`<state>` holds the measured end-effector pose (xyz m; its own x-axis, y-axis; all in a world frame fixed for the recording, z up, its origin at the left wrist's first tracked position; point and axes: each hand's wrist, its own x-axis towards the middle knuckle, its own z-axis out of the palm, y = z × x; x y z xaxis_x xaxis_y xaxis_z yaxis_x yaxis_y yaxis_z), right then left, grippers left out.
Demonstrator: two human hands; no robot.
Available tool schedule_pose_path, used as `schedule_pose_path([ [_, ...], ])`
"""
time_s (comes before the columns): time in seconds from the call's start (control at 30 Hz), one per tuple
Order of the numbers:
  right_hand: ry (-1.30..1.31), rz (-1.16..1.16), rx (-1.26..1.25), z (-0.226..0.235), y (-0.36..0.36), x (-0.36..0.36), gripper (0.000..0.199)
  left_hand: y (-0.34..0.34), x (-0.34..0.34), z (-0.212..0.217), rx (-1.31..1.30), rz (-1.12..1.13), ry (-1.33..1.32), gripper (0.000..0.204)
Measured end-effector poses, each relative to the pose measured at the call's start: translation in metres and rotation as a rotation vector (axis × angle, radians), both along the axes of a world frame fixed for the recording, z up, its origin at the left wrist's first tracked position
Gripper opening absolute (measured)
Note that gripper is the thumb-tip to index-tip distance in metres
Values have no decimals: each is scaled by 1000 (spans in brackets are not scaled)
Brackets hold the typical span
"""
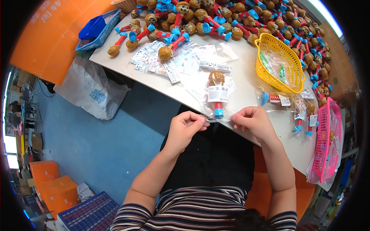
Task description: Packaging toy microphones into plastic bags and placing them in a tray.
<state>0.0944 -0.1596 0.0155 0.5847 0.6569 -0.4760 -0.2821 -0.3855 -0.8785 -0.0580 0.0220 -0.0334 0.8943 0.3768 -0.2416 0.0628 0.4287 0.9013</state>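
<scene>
Left hand and right hand both pinched shut on open end of clear bagged toy, lying at near edge of white table. Yellow basket right, toy pile behind, loose labels left. Fingertips partly hidden.
</scene>
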Motion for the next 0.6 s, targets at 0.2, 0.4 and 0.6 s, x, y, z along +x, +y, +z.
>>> schedule_pose_path([
  [0.2, 43, -122, 168, -3, 0, -6, 24, -9, 10, 12, 69, 128, -93, 23],
  [0.4, -4, -139, 174, -5, 2, -6, 18, -11, 16, 7, 94, 156, -58, 20],
  [0.6, -228, -212, 6, 11, -62, -4, 11, -21, 10, 18, 226, 1, -112, 16],
])
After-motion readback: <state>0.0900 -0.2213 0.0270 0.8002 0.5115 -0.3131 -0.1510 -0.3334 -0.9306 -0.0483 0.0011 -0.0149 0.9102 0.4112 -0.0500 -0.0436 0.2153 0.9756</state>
